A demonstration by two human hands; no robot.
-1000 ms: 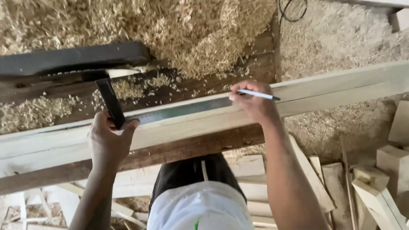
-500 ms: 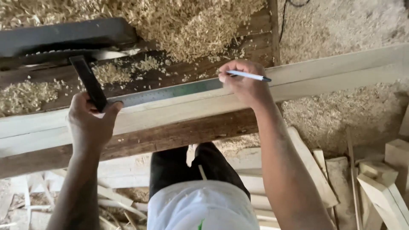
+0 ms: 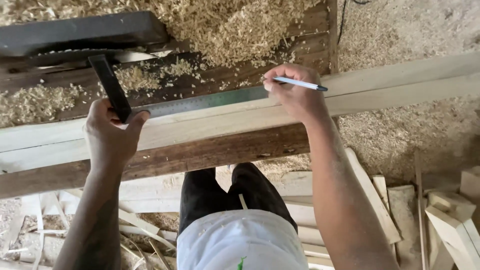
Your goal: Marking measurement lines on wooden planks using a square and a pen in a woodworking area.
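A steel try square with a dark handle (image 3: 112, 90) lies along the pale wooden plank (image 3: 240, 125), its blade flat on top. The left hand (image 3: 111, 135) grips the handle; the right hand (image 3: 295, 97) pinches a white pen (image 3: 300, 84) at the blade's far end.

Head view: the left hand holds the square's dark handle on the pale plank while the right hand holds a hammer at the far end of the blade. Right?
Not quite. The head view shows the right hand holding a pen, not a hammer. The left hand does hold the square's dark handle on the pale plank.
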